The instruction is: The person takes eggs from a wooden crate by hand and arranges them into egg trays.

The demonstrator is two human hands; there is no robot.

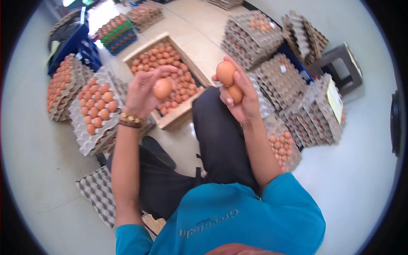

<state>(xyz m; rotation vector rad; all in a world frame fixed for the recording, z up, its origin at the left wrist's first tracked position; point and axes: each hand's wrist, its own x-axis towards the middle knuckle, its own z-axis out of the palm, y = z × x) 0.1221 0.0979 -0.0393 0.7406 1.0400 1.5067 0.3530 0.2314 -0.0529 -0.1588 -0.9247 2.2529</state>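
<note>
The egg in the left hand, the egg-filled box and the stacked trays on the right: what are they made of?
The egg seems to be natural shell: smooth, orange-brown, softly shiny. The box looks like unpainted wood, from its pale tan boards, though grain is hard to make out. The stacked trays are probably pressed paper pulp, given their dull grey-brown, dimpled surface.
</note>
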